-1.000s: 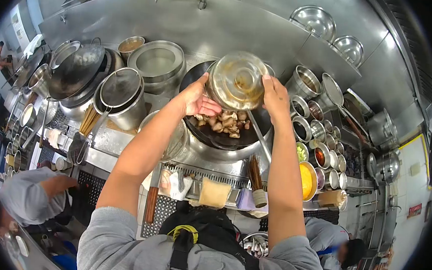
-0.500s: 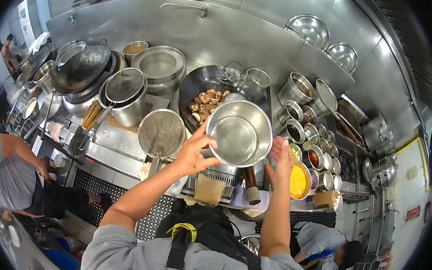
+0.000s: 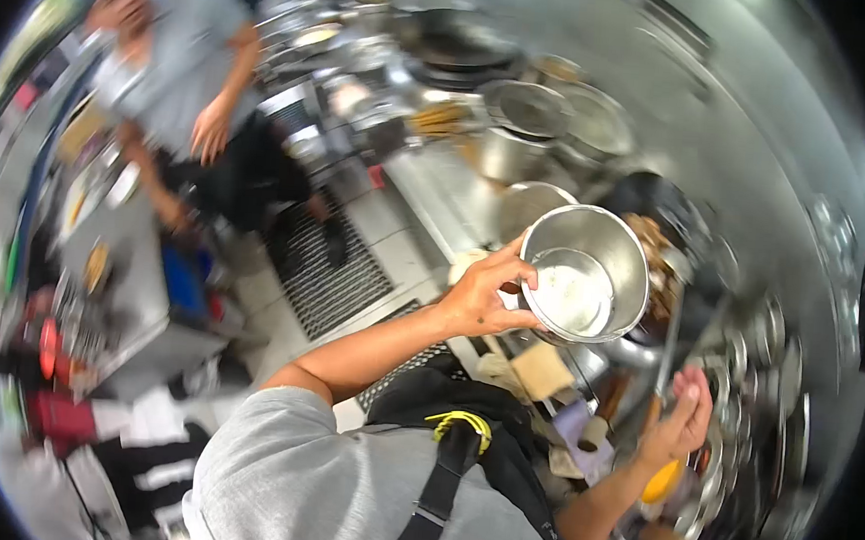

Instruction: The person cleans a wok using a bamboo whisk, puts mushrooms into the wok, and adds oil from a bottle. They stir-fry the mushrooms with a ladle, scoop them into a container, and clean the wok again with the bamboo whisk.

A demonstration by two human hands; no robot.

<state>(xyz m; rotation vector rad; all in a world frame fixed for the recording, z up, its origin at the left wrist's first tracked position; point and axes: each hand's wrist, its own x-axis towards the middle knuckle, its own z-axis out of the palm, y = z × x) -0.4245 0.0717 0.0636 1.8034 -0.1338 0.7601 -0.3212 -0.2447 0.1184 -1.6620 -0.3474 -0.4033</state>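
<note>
My left hand (image 3: 491, 292) grips a steel pot (image 3: 633, 274) by its rim, thumb over the edge, and holds it tilted so that its bare, shiny inside faces me. To the right, my right hand (image 3: 681, 418) is raised with loosely bent fingers and nothing in it. Close beside that hand is the wooden-ended handle of a ladle (image 3: 670, 342), whose head reaches into the wok (image 3: 648, 195). Brown mushroom-like pieces (image 3: 655, 240) lie in the wok, partly hidden behind the pot.
A co-worker in a grey shirt (image 3: 193, 43) stands at upper left beside a steel counter (image 3: 136, 350). Lidded pots (image 3: 516, 155) and a strainer (image 3: 533, 202) line the stove. A yellow bowl of liquid (image 3: 663, 482) and several seasoning containers are at right, blurred.
My view has swung left, bringing the co-worker and back counter in. The pot stays in my left hand; my right hand has come away from its side, fingers more bent.
</note>
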